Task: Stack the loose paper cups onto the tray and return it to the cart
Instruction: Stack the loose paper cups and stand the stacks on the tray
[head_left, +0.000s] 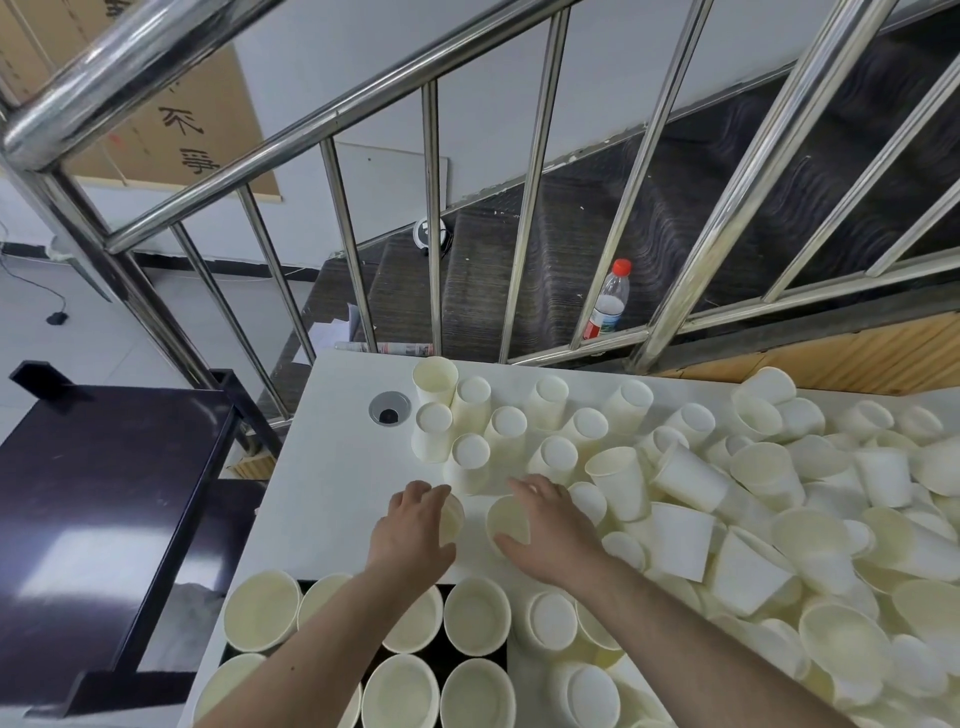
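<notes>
- Left hand curls round an upright cup on the white table; fingers wrap its far side, thumb the near side.
- Right hand grips a second cup just beside the first, mouth up, fingers arched over its rim and thumb at the near edge.
- Tray, dark, lies at the near table edge under both forearms; open-mouthed cups stand on it in rows, touching one another.
- Loose pile covers the table's right half, cups tipped, on their sides and overlapping.
- Beyond the hands a group of inverted cups stands bottoms-up, with one upright among them at the far-left corner.
- Grommet is set in the table, left of that group.
- Cart, dark, stands left of the table, lower.
- Railing runs behind; a bottle with a red cap stands on the stairs past it.
</notes>
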